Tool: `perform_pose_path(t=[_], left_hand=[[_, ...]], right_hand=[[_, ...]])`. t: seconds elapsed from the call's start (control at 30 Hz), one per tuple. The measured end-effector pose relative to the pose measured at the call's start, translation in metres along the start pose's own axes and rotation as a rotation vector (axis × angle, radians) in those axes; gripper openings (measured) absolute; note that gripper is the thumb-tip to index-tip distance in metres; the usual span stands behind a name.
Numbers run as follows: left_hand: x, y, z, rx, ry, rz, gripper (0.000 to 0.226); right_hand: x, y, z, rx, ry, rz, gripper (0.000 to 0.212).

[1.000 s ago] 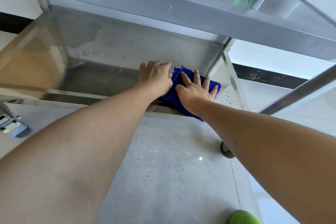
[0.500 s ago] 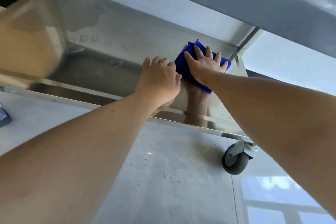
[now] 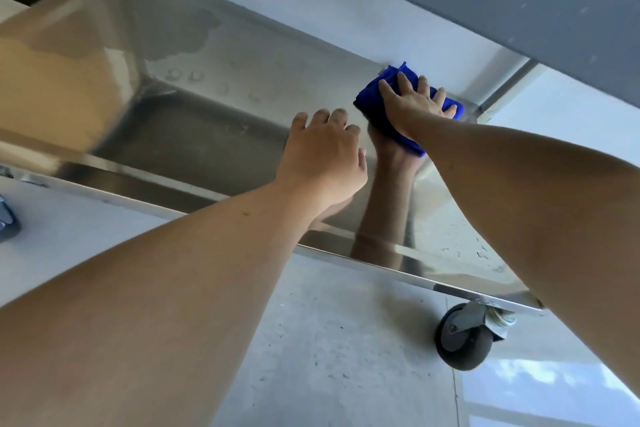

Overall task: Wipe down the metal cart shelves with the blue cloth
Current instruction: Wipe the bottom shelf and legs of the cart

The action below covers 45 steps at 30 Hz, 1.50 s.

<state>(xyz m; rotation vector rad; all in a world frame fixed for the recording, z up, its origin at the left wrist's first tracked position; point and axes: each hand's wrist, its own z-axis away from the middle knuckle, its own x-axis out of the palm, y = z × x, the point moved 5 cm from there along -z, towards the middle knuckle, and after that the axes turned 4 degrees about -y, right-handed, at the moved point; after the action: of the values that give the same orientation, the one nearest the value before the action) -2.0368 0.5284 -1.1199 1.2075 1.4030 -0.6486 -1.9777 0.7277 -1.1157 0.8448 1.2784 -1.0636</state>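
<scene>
Now right hand (image 3: 414, 107) fingers spread, pressing blue cloth (image 3: 374, 94) onto shelf (image 3: 242, 135); left hand (image 3: 322, 156) fingers loosely spread, perhaps touching shelf.

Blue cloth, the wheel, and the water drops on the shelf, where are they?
blue cloth (image 3: 372, 95): head view, its bare left corner beside the fingers.
caster wheel (image 3: 462, 348): head view, the dark rubber tyre.
water drops (image 3: 173, 74): head view, one round bead on the shelf.

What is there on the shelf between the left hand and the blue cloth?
Only bare shiny metal shelf, mirroring the right forearm. In the head view, the left hand sits just short of the blue cloth under the right hand.
</scene>
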Motion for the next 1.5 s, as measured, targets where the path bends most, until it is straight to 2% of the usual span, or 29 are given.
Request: perform_pose_path(t=[0.4,0.63,0.73,0.8,0.87,1.0,1.13,1.23,1.5], left_hand=[[-0.006,0.003,0.001,0.021,-0.001,0.049,0.033],[-0.001,0.004,-0.005,-0.048,-0.017,0.02,0.039],[-0.002,0.017,-0.01,-0.134,-0.085,-0.025,0.041],[-0.004,0.034,-0.014,-0.09,-0.114,0.015,0.041],[-0.004,0.055,-0.014,0.026,-0.122,0.08,0.038],[0.0,0.072,-0.013,0.109,-0.137,0.15,0.031],[0.004,0.053,-0.011,0.17,-0.086,0.192,0.023],[0.004,0.033,-0.01,0.218,-0.107,0.256,0.025],[-0.004,-0.001,-0.011,0.234,0.035,0.132,0.035]], right_hand=[[0.019,0.033,0.114,-0.08,-0.021,-0.016,0.068],[0.027,0.066,0.182,-0.054,-0.04,-0.011,0.069],[0.028,0.088,0.201,-0.029,-0.054,-0.009,0.07],[0.028,0.104,0.209,0.017,-0.049,-0.001,0.069],[0.028,0.115,0.213,0.061,-0.042,0.006,0.069],[0.026,0.122,0.197,0.107,-0.01,0.014,0.071],[0.022,0.125,0.163,0.141,-0.019,0.005,0.071],[0.017,0.127,0.134,0.131,-0.003,-0.016,0.072],[0.004,0.109,0.06,0.104,0.013,-0.001,0.067]])
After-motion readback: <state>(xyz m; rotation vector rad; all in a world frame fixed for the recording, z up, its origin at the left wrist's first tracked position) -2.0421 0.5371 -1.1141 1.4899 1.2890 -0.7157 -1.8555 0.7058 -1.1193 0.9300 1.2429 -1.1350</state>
